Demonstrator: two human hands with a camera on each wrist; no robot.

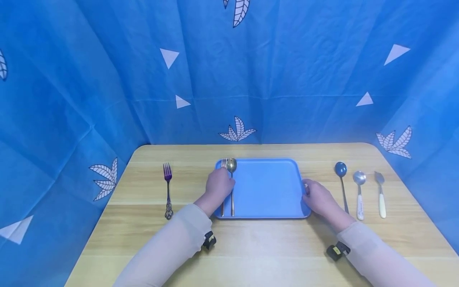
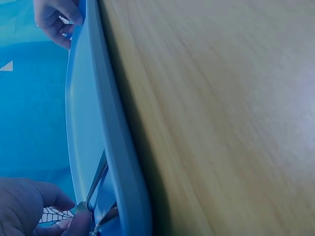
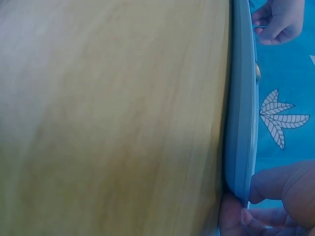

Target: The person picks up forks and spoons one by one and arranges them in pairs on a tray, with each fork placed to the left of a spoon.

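A blue tray (image 1: 265, 189) lies on the table, with a fork (image 1: 222, 209) and a gold-coloured spoon (image 1: 231, 164) lengthwise along its left side. Over these two my left hand (image 1: 219, 184) reaches down. Its thumb and a finger pinch the spoon near the neck, as the left wrist view shows, while the fork lies right beside them, partly hidden under the hand. At the tray's right edge my right hand (image 1: 318, 197) grips the rim, thumb and fingers (image 3: 266, 189) on either side of it.
Left of the tray lies a purple fork (image 1: 167, 173) with an ornate handle. On the right are a dark blue spoon (image 1: 340, 169), a white-handled spoon (image 1: 360, 199) and a white-handled knife (image 1: 381, 203). A blue patterned curtain (image 1: 305, 79) hangs around the wooden table (image 1: 272, 255).
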